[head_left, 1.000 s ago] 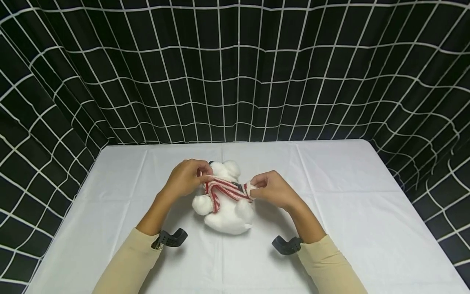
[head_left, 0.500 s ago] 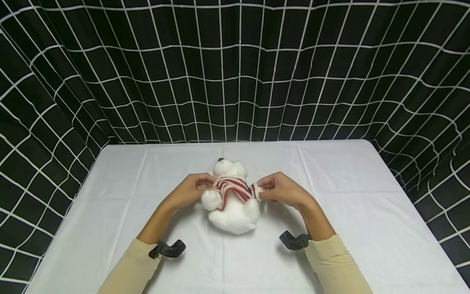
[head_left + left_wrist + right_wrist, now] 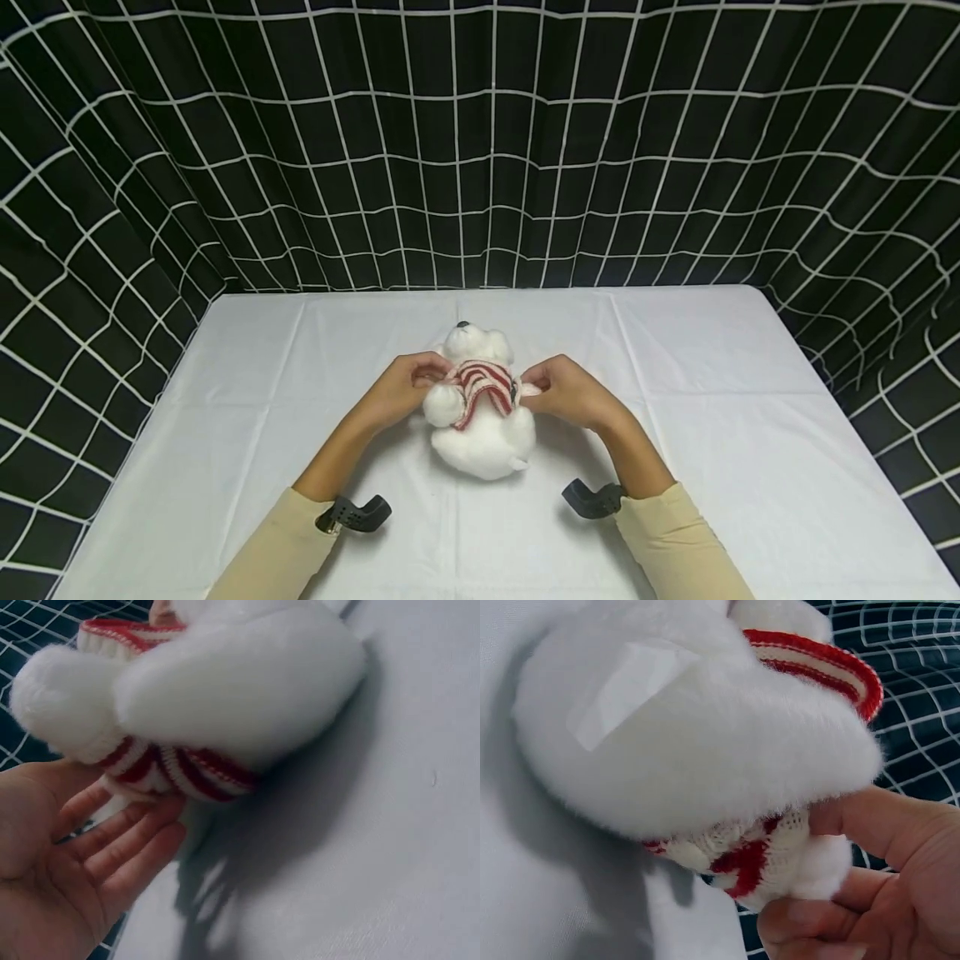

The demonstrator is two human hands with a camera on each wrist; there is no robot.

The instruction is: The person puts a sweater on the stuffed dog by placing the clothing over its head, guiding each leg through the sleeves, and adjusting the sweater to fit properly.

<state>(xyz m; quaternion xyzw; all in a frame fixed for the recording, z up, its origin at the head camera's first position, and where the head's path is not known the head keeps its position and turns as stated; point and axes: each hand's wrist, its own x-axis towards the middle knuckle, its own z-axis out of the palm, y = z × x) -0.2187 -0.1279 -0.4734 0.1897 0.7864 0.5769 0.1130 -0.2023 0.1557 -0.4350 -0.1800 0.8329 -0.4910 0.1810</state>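
A white plush bear (image 3: 483, 447) with a dark nose lies on the table, its head toward the far edge. Around its upper body is a red-and-white striped knitted garment (image 3: 480, 379). At the bear's left side in the head view, my left hand (image 3: 408, 385) holds the knit beside a round white paw (image 3: 443, 406); the left wrist view shows its fingers fairly straight against the stripes. My right hand (image 3: 566, 390) pinches the garment's sleeve at the opposite side. A small white fluffy end (image 3: 821, 866) shows between its thumb and fingers in the right wrist view.
The table (image 3: 315, 450) wears a creased white cloth. Black curtains with a white grid (image 3: 495, 133) stand behind it and at both sides. A dark curved wrist mount (image 3: 362, 514) sits on my left wrist, another mount (image 3: 592, 500) on my right.
My left hand has gone from the garment's edge near the bear's head down beside the paw. The bear has shifted slightly right and turned more upright, and the garment now lies more bunched around its chest.
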